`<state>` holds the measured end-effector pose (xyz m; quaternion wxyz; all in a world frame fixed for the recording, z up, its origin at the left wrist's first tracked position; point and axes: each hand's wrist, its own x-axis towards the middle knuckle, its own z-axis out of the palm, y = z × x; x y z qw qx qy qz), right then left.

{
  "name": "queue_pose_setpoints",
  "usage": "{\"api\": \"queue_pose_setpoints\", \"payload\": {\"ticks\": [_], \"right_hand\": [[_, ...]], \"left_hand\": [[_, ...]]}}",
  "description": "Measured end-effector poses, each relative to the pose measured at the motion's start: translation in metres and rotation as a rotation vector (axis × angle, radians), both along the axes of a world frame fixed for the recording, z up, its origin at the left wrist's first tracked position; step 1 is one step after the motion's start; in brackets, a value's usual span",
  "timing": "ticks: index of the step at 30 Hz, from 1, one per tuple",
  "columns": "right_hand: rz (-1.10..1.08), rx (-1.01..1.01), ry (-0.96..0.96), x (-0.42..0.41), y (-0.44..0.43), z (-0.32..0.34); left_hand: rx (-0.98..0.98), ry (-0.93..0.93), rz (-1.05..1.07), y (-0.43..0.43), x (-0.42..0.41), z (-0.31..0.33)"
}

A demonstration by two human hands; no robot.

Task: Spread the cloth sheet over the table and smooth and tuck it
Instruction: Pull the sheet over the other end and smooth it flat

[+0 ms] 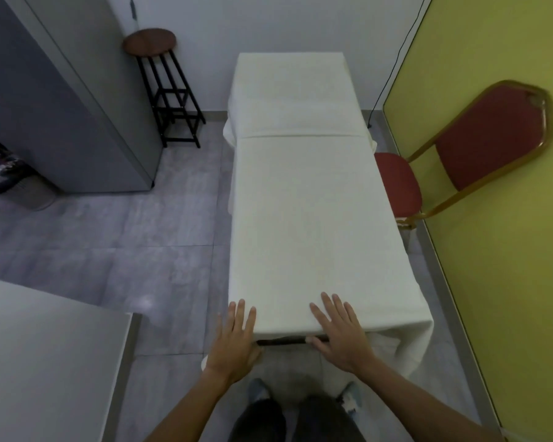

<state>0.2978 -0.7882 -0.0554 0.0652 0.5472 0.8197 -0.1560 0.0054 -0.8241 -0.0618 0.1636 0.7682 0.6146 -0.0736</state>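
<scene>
Cream cloth under the fingers, basically. The right hand (339,333) has its fingers (329,309) straight and fanned out, lying flat on the sheet (300,218) right at the counter's near edge. Its thumb points left along that edge, just below the cloth. The left hand (233,341) sits at the near left corner, fingers (240,314) straight and only a little apart. The tips reach the sheet's corner and the palm hangs off the near edge. Neither hand pinches or grips anything.

Between the hands a dark strip of the counter (284,341) peeks out under the sheet's near hem. The sheet covers the whole top from near edge to far end. One straight fold line runs across it closer to the far end. It drapes down both long edges and hangs lowest at the near right corner.

Below the hands you can see dark trousers (259,419) and shoe tips on the grey tile floor (109,234).

A red chair (492,138) with a gold frame stands just beside the right edge, against a yellow wall (492,282). A round-topped stool (149,43) on black legs is off the far left corner, next to a grey cabinet (61,90).
</scene>
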Motion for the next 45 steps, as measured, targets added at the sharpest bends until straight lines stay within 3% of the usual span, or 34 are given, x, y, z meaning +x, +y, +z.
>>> {"api": "queue_pose_setpoints", "payload": {"ticks": [5,11,26,30,40,45], "right_hand": [[-0.163,0.077,0.063,-0.002,0.026,-0.003],[-0.325,0.076,-0.006,0.001,0.079,-0.013],[-0.328,0.043,0.084,0.019,0.075,-0.021],[-0.432,0.088,0.156,0.035,0.068,-0.007],[-1.153,0.203,0.186,0.111,0.014,0.01],[-1.413,0.128,0.349,0.135,0.004,-0.007]], "left_hand": [[0.066,-0.003,-0.06,0.049,-0.002,-0.003],[0.026,-0.043,-0.106,0.118,0.032,-0.006],[-0.06,-0.023,-0.124,0.113,0.046,-0.009],[-0.061,-0.019,-0.337,0.138,0.074,0.001],[-0.099,-0.11,-0.908,0.185,0.226,0.017],[-0.048,-0.108,-1.142,0.181,0.291,0.015]]}}
